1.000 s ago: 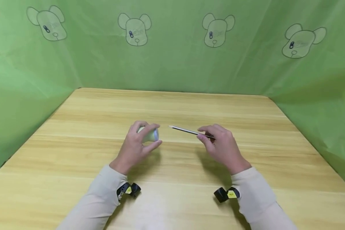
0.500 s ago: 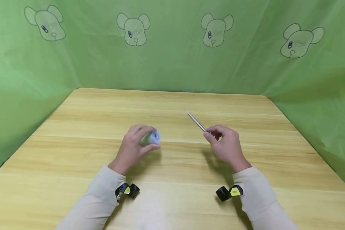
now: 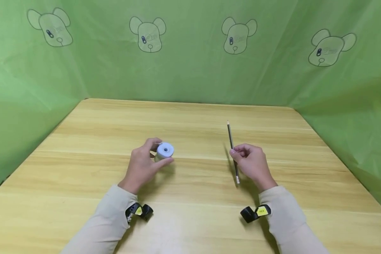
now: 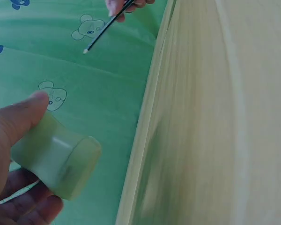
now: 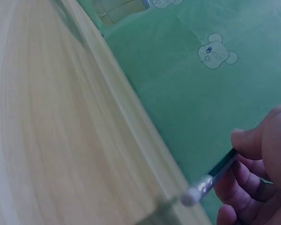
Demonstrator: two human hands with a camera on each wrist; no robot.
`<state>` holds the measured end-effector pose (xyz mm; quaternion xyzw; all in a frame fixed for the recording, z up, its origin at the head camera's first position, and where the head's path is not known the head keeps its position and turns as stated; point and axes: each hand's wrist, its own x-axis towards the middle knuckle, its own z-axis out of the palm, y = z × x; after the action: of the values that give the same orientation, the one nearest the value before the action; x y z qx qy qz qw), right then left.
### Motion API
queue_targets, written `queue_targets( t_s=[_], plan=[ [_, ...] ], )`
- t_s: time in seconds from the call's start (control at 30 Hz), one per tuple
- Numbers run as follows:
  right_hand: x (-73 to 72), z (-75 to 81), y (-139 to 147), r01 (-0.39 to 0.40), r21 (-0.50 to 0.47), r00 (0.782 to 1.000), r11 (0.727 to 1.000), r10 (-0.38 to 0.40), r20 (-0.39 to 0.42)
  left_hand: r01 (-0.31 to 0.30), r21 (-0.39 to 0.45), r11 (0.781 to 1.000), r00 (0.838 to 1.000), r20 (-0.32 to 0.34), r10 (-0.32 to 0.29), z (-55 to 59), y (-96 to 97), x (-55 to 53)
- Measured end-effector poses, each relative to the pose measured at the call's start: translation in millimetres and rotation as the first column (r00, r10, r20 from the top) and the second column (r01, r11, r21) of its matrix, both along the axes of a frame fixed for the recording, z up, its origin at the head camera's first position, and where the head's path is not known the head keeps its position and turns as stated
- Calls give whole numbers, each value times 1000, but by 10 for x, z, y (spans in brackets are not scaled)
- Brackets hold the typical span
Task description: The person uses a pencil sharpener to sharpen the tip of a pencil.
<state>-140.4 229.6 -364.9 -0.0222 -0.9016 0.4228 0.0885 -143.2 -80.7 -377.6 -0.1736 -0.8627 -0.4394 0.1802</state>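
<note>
My left hand (image 3: 139, 165) grips a pale green pencil sharpener (image 3: 165, 151) between thumb and fingers, above the table. Its white-blue end, with a dark round hole in the middle, faces up toward the head camera. The left wrist view shows the sharpener's narrowed, translucent green body (image 4: 56, 154) and a thin pale strip (image 4: 18, 192) by the fingers. To the right, my right hand (image 3: 252, 163) pinches a dark striped pencil (image 3: 230, 134) near its middle. The pencil's sharpened tip points away from me, and its eraser end (image 5: 194, 194) points back toward me. Sharpener and pencil are well apart.
Both hands are over a wooden table (image 3: 190, 218). A green curtain (image 3: 190, 70) with printed bear heads surrounds its far and side edges. Each sleeve carries a strapped black wrist camera, one on the left (image 3: 146, 212) and one on the right (image 3: 249, 214).
The pencil has swung from pointing left at the sharpener to pointing away from me, and the right hand has shifted slightly right. The sharpener has tilted so its holed end faces up.
</note>
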Motion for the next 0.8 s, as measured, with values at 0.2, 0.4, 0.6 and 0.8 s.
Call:
queue_targets(
  t_s=[0.2,0.4,0.6,0.8],
  plan=[
    [-55,-72,12,31,38,995,999,-35,97,-41,2,999,991,125,40,-10,-5,-10],
    [-94,-126,24,31,106,982,994,-50,181,-46,-30,998,979,198,51,-13,7,-17],
    [-119,-140,19,2,166,977,986,-38,212,-29,-50,998,971,236,40,-7,29,-18],
    [-122,-175,17,-37,209,971,977,-14,237,-28,-68,997,969,244,44,-16,31,-17]
  ],
)
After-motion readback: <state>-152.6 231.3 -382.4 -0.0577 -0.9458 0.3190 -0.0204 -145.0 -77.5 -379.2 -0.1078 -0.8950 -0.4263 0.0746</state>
